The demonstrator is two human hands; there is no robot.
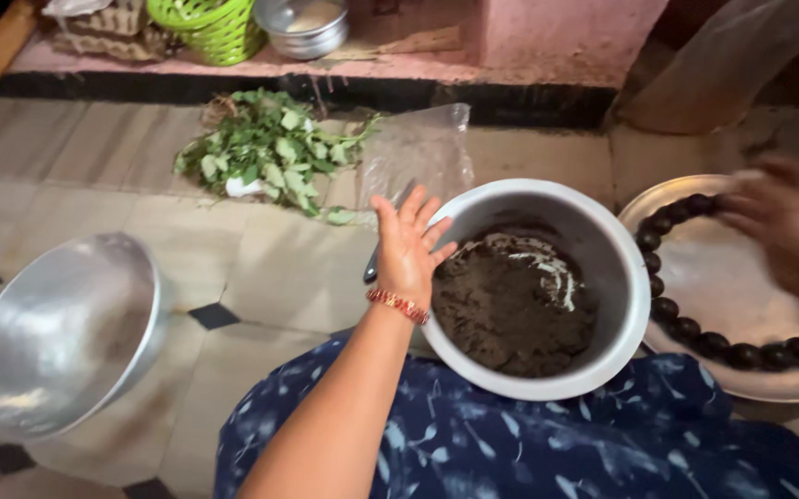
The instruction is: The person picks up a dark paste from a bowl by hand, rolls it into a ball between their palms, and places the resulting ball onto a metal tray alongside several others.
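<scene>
A round metal pot (635,277) tilts against my lap and holds a dark brown paste (510,310). My left hand (407,245) rests flat against the pot's left rim with the fingers spread, a red bead bracelet on the wrist. My right hand (783,217) is blurred over the right side of a steel plate (713,273); whether it holds anything cannot be made out. Several dark round balls (686,328) line the plate's edge in a curved row.
An empty steel bowl (62,333) lies tilted on the tiled floor at left. A heap of green leaves (270,152) and a clear plastic bag (418,152) lie beyond the pot. A green basket (210,28) and a metal vessel (307,26) stand on the pink ledge.
</scene>
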